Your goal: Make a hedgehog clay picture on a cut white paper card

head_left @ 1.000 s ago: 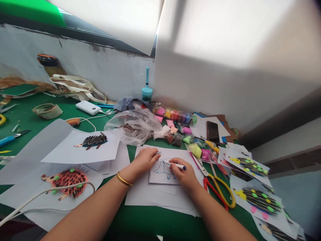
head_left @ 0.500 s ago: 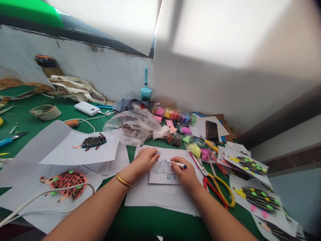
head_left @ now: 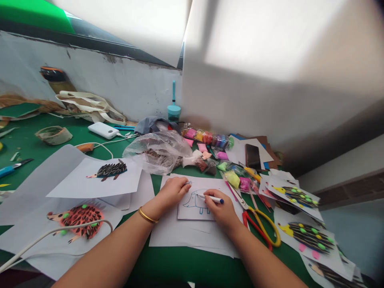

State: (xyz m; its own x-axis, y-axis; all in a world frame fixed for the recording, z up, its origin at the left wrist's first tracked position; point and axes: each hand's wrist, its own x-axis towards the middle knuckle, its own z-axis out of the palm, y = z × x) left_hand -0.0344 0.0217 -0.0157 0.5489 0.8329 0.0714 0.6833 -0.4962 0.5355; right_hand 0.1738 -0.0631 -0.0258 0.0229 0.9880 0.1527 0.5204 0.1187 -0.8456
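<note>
A white marker pen with a dark blue end [head_left: 216, 199] is gripped in my right hand [head_left: 220, 210], its tip on the drawing sheet [head_left: 187, 214]. Blue lines on that sheet form a hedgehog outline with a pointed snout, an eye, a curved back and short legs. My left hand [head_left: 172, 194] is closed at the sheet's upper left, pinching a small pale-blue piece [head_left: 188, 183] that looks like a pen cap. Under the drawing sheet lie larger white papers [head_left: 168, 234].
Scissors [head_left: 261, 224] with red and yellow handles lie right of my right hand. Finished hedgehog pictures [head_left: 309, 236] are stacked at the right, others [head_left: 81, 220] at the left under a white cable [head_left: 48, 237]. Behind are a plastic bag [head_left: 162, 150], clay packets [head_left: 232, 179] and a phone [head_left: 253, 157].
The pen tip has shifted slightly down and left inside the hedgehog's outline, near the head, with my right hand following. My left hand stays in place.
</note>
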